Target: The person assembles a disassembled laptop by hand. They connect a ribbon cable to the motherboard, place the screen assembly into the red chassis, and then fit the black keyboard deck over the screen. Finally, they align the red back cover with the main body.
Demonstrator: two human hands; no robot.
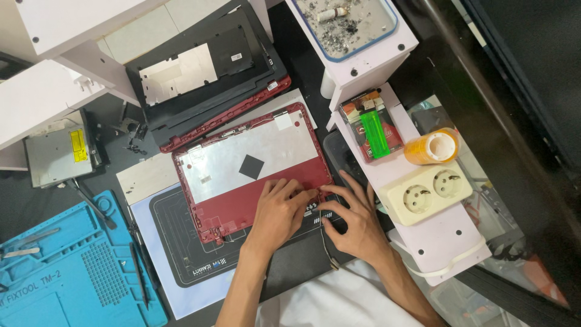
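Observation:
A red laptop lid shell (251,166), silver-lined inside with a black square patch, lies open-side up on a dark work mat (181,242). My left hand (278,212) rests on its lower right part, fingers bent toward the corner hinge area. My right hand (357,221) sits just beside it, thumb and fingers pinching at the same corner. A thin cable (327,248) runs from that corner down toward me. Whether either hand grips a small part is hidden by the fingers.
A black and red laptop base frame (206,72) lies behind. A blue silicone tool mat (66,266) with tweezers sits left, an optical drive (57,151) above it. On the right: white double socket (430,191), orange tape roll (433,147), green lighter (375,133), ashtray tray (351,24).

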